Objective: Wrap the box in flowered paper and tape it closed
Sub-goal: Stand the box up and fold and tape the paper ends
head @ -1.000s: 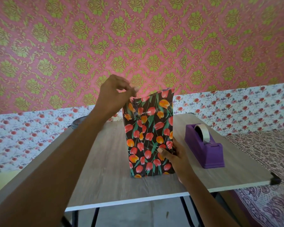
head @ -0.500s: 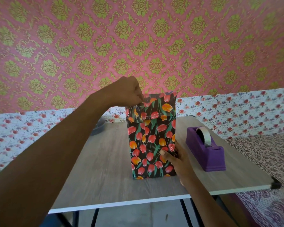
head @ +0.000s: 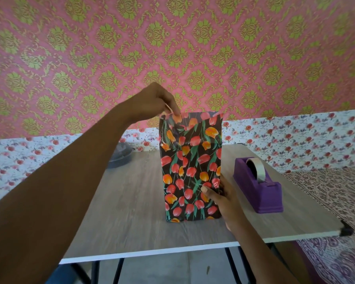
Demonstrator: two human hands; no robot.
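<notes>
Box point(head: 190, 167) upright at centre of surface point(head: 131, 201). Left hand point(head: 154, 101) pinches flowered paper point(head: 193, 128) at box's 11 o'clock corner. Right hand point(head: 219, 198) grips lower edge, 4 o'clock. Best: pull flap taut, crease flat, brace base.

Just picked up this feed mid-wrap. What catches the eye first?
The box, wrapped in dark tulip-print paper, stands upright in the middle of the table and dominates the view. The left hand pinches the paper at its top left corner, while the right hand grips the box's lower right edge. A purple tape dispenser sits to the box's right, apart from it.
</notes>
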